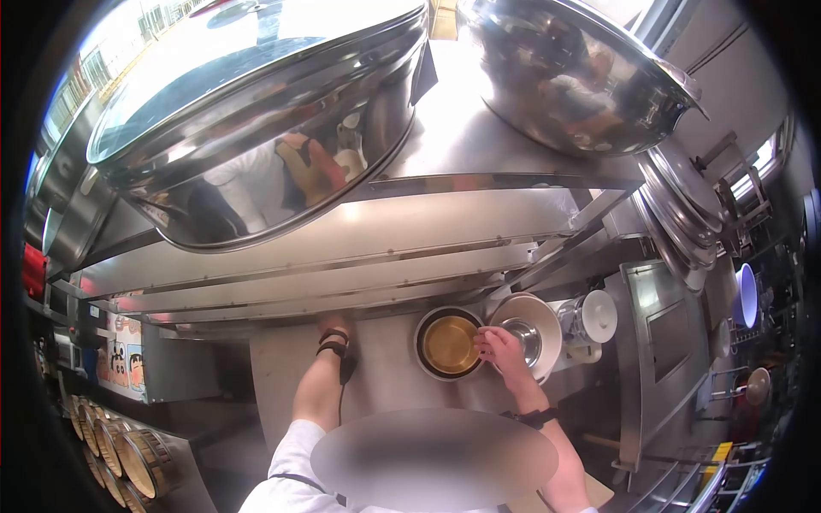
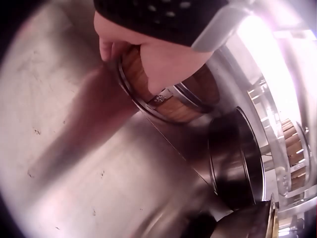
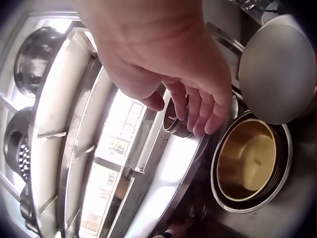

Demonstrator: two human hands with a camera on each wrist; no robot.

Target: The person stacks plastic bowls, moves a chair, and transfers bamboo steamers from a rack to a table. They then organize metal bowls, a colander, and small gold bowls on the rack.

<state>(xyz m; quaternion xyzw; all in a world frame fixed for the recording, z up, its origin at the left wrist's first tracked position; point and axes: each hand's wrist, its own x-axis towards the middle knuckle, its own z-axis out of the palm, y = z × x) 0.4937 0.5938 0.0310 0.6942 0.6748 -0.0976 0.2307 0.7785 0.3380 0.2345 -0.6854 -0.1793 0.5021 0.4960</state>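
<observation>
My left hand [image 2: 168, 64] grips a small round wooden steamer [image 2: 183, 114] with metal bands, thumb against its side, close over the steel counter [image 2: 74, 163]. In the head view this left hand [image 1: 335, 329] reaches beneath the shelf edge, and the steamer is hidden there. My right hand [image 1: 505, 349] hangs with loosely bent fingers by the rim of a gold-coloured pot [image 1: 449, 344]. That pot [image 3: 247, 163] sits inside a wider steel-rimmed vessel. Behind the right hand's fingers [image 3: 194, 106], a dark banded ring [image 3: 171, 124] shows in part.
A pale bowl [image 1: 547, 321] holding a steel bowl [image 1: 523, 340] stands right of the pot, with a white-lidded container [image 1: 599, 316] beyond. Two big steel vessels rest on the shelf [image 1: 479, 145] above my hands. Wooden steamers [image 1: 141, 462] are stacked at lower left.
</observation>
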